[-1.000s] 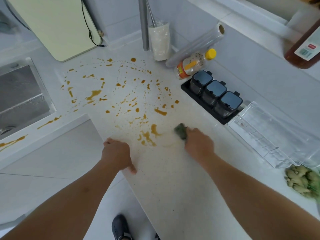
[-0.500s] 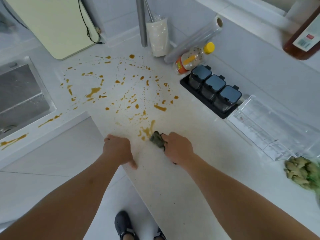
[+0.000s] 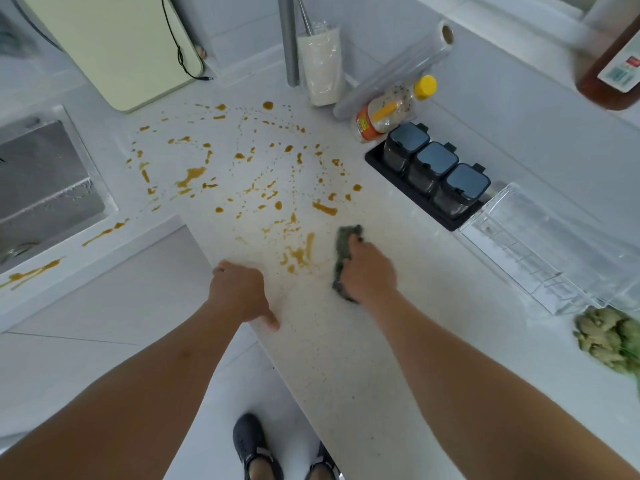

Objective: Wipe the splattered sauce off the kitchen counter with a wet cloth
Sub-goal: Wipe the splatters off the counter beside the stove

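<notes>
Orange-brown sauce splatter (image 3: pixel 242 181) covers the white speckled counter (image 3: pixel 346 358) from the middle back towards the corner. A smeared patch of sauce (image 3: pixel 299 252) lies just left of the dark green cloth (image 3: pixel 344 251). My right hand (image 3: pixel 369 271) presses the cloth flat on the counter, fingers curled over its edge. My left hand (image 3: pixel 239 292) grips the counter's front edge, thumb resting on top. More sauce streaks (image 3: pixel 104 232) run along the ledge by the sink.
A steel sink (image 3: pixel 41 185) lies at left, a pale cutting board (image 3: pixel 114 46) leans at the back. Three dark-lidded jars in a black tray (image 3: pixel 433 171), a yellow-capped bottle (image 3: pixel 391 109), a wrap roll and a clear plastic box (image 3: pixel 540 244) line the right side.
My right hand has swept the cloth left through the near sauce patch and back to the right, smearing it. My left hand has stayed on the counter edge.
</notes>
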Motion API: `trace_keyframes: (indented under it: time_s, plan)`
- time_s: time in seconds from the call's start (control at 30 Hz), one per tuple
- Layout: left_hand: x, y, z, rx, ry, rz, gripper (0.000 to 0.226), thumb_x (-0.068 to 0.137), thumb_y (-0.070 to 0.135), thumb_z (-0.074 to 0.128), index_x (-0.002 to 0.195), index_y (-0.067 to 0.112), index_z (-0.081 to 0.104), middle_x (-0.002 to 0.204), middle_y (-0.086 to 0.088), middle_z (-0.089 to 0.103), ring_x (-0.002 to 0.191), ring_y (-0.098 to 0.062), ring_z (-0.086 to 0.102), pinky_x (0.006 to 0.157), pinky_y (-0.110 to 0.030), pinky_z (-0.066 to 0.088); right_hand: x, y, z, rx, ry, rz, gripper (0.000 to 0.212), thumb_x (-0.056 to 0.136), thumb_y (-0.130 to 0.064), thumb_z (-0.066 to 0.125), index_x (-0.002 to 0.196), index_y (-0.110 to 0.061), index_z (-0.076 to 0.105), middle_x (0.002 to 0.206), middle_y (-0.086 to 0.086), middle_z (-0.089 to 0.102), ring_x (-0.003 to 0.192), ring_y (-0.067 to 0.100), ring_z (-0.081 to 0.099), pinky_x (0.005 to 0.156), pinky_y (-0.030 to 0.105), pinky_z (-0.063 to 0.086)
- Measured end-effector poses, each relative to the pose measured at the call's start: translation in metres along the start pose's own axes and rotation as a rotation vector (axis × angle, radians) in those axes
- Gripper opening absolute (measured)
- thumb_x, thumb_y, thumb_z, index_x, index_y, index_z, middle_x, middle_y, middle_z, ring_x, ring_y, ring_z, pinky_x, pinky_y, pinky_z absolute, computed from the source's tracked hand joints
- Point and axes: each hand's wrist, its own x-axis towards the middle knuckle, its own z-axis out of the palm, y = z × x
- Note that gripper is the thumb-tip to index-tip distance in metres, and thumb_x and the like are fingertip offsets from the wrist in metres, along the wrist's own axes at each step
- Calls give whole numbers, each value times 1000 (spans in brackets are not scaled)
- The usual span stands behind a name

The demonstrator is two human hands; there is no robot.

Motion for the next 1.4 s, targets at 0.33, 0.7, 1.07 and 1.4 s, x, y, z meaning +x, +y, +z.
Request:
trace_keyframes:
  time_s: [0.33,0.7,1.07,1.4]
  plan:
    - [1,1,-3,9,-33,19,99,43,70,95,115,6,68,149,-46,36,143,-56,34,112,-53,45,-3,83,-29,-32,43,248,47,93,-23,51,139,-14,44,106,9,57,91,32,62,70,37,48]
    - [7,0,2,3,-15,15,86,38,78,90,85,13,59,133,-31,62,133,-50,48,107,-53,50,-55,-42,20,-100,-190,-148,72,96,-34,53,158,-20,19,128,5,49,96,26,61,71,34,50]
    - [9,-1,1,38,-59,15,102,47,69,94,123,6,67,158,-48,15,146,-60,26,110,-52,46,45,67,-40,50,35,333,46,82,-20,54,127,-12,55,110,10,59,97,36,62,78,43,55]
    - [11,1,3,6,-40,-12,104,44,73,92,118,3,66,155,-49,20,142,-63,31,104,-52,52,-27,-13,6,-144,-178,-164,67,96,-26,48,158,-24,22,132,2,49,101,28,62,74,35,49]
